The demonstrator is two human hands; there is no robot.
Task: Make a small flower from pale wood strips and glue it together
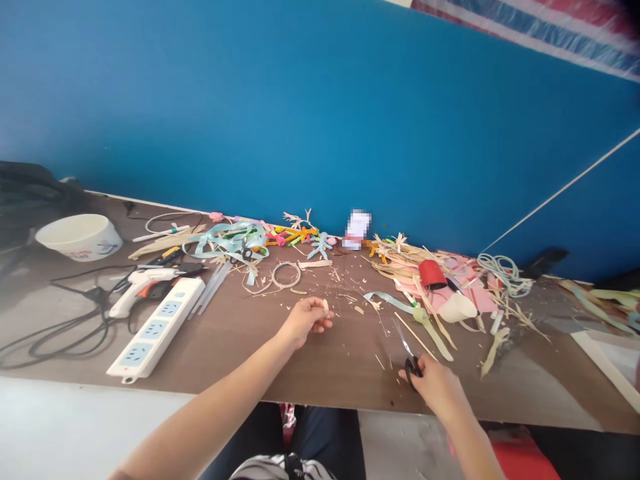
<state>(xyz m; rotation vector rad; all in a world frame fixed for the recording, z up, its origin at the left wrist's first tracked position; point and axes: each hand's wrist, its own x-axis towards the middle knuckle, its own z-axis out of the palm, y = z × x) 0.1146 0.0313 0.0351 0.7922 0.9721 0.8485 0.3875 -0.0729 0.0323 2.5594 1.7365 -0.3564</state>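
My left hand [306, 320] rests on the brown table [240, 340] with its fingers curled round a small pale scrap [326, 307]. My right hand [436, 382] lies near the table's front edge, closed on the black handles of a pair of scissors [406, 350] whose blades point away from me. Straw-coloured slivers and shavings are scattered between the two hands. A pale green strip [433, 333] lies just right of the scissors.
A white power strip [157, 327] and a white glue gun [140, 283] with black cables lie at the left, near a white bowl [80, 235]. Ribbons and coloured figures line the blue wall. A red roll [431, 274], white cup [457, 308] and straw pile sit right.
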